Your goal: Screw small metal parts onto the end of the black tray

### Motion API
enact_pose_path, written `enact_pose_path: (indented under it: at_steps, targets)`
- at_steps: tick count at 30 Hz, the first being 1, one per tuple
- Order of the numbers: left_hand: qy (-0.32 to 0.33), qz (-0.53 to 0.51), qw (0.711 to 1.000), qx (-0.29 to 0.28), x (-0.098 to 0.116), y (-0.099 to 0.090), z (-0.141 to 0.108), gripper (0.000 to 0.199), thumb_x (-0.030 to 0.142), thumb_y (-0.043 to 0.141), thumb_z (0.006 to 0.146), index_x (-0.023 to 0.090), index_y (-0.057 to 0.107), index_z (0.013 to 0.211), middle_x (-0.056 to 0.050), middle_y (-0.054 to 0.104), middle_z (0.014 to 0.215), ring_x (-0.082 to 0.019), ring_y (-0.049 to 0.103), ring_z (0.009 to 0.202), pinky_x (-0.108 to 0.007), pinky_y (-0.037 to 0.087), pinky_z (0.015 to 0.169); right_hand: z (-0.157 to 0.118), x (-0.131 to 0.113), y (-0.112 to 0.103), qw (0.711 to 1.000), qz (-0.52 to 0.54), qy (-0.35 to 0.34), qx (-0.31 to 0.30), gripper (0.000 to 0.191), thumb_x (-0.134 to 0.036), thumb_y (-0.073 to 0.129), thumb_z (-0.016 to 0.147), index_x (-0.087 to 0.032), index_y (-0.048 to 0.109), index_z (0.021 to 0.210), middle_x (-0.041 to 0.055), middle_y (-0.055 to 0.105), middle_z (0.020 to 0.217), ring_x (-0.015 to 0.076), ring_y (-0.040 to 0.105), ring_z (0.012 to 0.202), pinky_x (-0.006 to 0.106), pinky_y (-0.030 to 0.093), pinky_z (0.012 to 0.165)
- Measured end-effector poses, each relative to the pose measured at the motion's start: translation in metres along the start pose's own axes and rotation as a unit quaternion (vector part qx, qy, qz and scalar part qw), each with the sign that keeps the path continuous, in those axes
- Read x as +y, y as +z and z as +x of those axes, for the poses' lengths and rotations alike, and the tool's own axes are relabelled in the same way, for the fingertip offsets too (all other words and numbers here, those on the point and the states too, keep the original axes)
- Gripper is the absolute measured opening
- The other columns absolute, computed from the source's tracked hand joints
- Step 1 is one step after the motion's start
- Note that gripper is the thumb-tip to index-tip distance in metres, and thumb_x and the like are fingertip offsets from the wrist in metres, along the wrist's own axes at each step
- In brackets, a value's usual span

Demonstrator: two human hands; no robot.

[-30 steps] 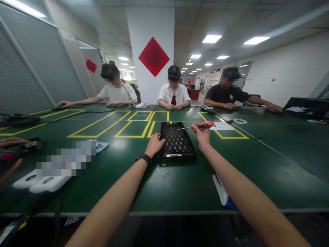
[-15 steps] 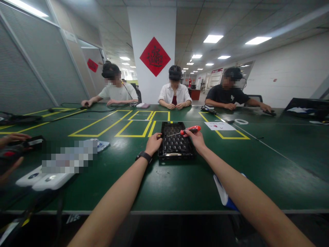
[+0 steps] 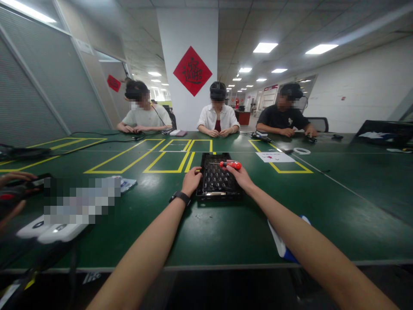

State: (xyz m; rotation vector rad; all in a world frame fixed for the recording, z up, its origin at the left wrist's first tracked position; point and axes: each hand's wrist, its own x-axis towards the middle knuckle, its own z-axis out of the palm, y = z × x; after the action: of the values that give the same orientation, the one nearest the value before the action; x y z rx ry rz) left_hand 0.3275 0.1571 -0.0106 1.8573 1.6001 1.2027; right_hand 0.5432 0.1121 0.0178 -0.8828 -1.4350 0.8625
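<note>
A black rectangular case with rows of small shiny shapes inside lies on the green table in front of me. My right hand is closed round the red handle of a screwdriver, whose thin shaft points left over the far part of the case. At the case's left edge is my left hand, its fingers pressed together at the rim beside a small yellowish bit. What that hand grips is too small to make out. A dark watch band sits on my left wrist.
White devices lie at the left, near another person's hands with a dark tool. Three people sit across the table. A printed sheet and a white ring lie beyond my right hand. A blue-and-white object is under my right forearm.
My right hand has moved slightly left with the screwdriver, whose shaft now lies more level and farther up the case. Across the table, the left and right persons have drawn their outstretched arms in.
</note>
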Motion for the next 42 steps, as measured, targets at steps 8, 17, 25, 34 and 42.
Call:
enact_pose_path:
  at_steps: [8, 17, 25, 34, 42]
  targets:
    - [-0.01, 0.029, 1.0, -0.001, 0.0, 0.0, -0.001, 0.039, 0.02, 0.049, 0.072, 0.023, 0.058, 0.11, -0.004, 0.065, 0.097, -0.017, 0.059, 0.09, -0.029, 0.043, 0.08, 0.001, 0.004, -0.004, 0.999, -0.037, 0.016, -0.015, 0.041, -0.041, 0.063, 0.068, -0.02, 0.06, 0.104, 0.002, 0.068, 0.092, 0.0179, 0.059, 0.097, 0.036, 0.034, 0.097]
    - [0.042, 0.127, 0.99, 0.049, 0.02, -0.014, -0.006, 0.024, 0.031, 0.06, 0.068, 0.019, 0.066, 0.088, -0.006, 0.064, 0.088, -0.019, 0.057, 0.087, -0.029, 0.043, 0.077, 0.005, 0.003, -0.006, 0.981, 0.076, 0.004, 0.177, 0.029, -0.043, 0.056, 0.072, -0.016, 0.06, 0.083, 0.001, 0.067, 0.063, 0.0157, 0.065, 0.068, 0.029, 0.043, 0.079]
    - [0.056, 0.138, 0.989, -0.007, 0.034, -0.01, -0.015, 0.034, 0.05, 0.06, 0.066, 0.02, 0.068, 0.079, -0.003, 0.064, 0.071, -0.016, 0.056, 0.065, -0.025, 0.038, 0.057, 0.01, 0.009, -0.017, 0.957, 0.161, 0.035, 0.237, 0.029, -0.043, 0.053, 0.072, -0.015, 0.058, 0.072, -0.0007, 0.06, 0.049, 0.0115, 0.056, 0.046, 0.024, 0.045, 0.054]
    - [0.085, 0.132, 0.987, -0.026, 0.036, -0.006, -0.018, 0.029, 0.044, 0.055, 0.074, 0.02, 0.07, 0.079, -0.004, 0.067, 0.074, -0.017, 0.059, 0.068, -0.026, 0.039, 0.062, 0.008, 0.005, -0.015, 0.956, 0.174, 0.027, 0.233, 0.024, -0.041, 0.053, 0.071, -0.017, 0.055, 0.068, -0.0027, 0.055, 0.044, 0.0107, 0.051, 0.043, 0.023, 0.044, 0.05]
    - [0.11, 0.13, 0.984, -0.044, 0.036, -0.004, -0.016, 0.027, 0.037, 0.053, 0.079, 0.023, 0.069, 0.094, -0.004, 0.068, 0.093, -0.02, 0.059, 0.086, -0.028, 0.042, 0.074, 0.008, 0.004, -0.016, 0.956, 0.161, 0.018, 0.245, 0.026, -0.042, 0.051, 0.072, -0.017, 0.055, 0.068, -0.0027, 0.054, 0.044, 0.0111, 0.051, 0.043, 0.024, 0.044, 0.052]
